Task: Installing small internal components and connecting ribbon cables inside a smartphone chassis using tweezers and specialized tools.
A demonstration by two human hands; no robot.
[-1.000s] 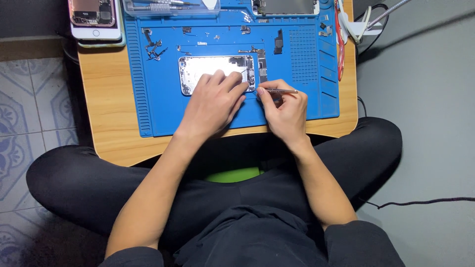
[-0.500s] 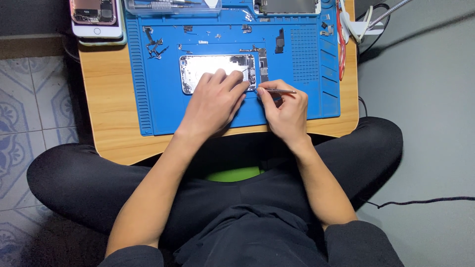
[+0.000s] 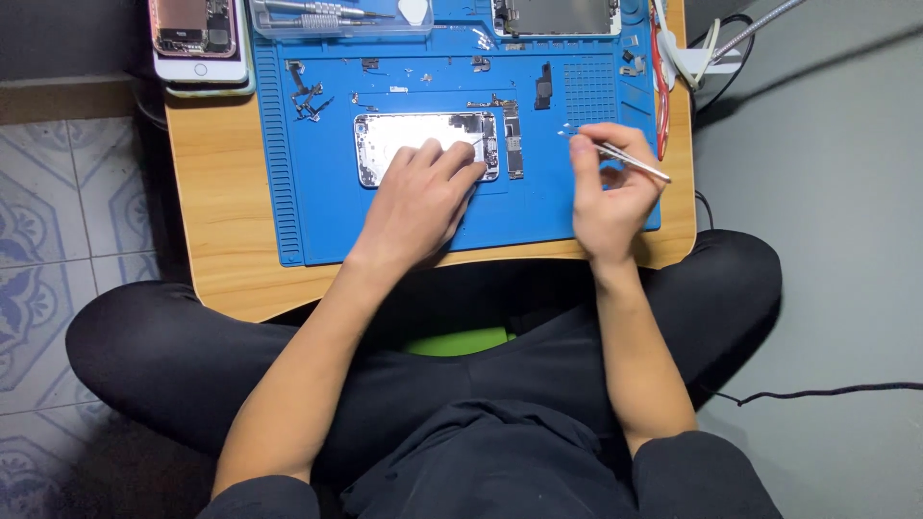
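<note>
An opened silver phone housing (image 3: 409, 135) lies on a blue repair mat (image 3: 317, 211). My left hand (image 3: 418, 202) rests on the housing's lower right part, fingers pressing it down. My right hand (image 3: 611, 187) hovers over the mat's right side and grips thin metal tweezers (image 3: 620, 159), their tip pointing left toward the small-parts grid. A narrow circuit board (image 3: 511, 144) lies just right of the housing.
Small screws and parts (image 3: 308, 96) are scattered on the mat's upper left. A clear tool box (image 3: 336, 14) and a phone screen (image 3: 553, 14) lie at the back. Another open phone (image 3: 197, 34) sits at the wooden table's (image 3: 216, 211) back left. Cables (image 3: 707, 58) hang at the right.
My right hand has lifted the tweezers away from the phone housing and moved right over the mat. My left hand stays on the housing.
</note>
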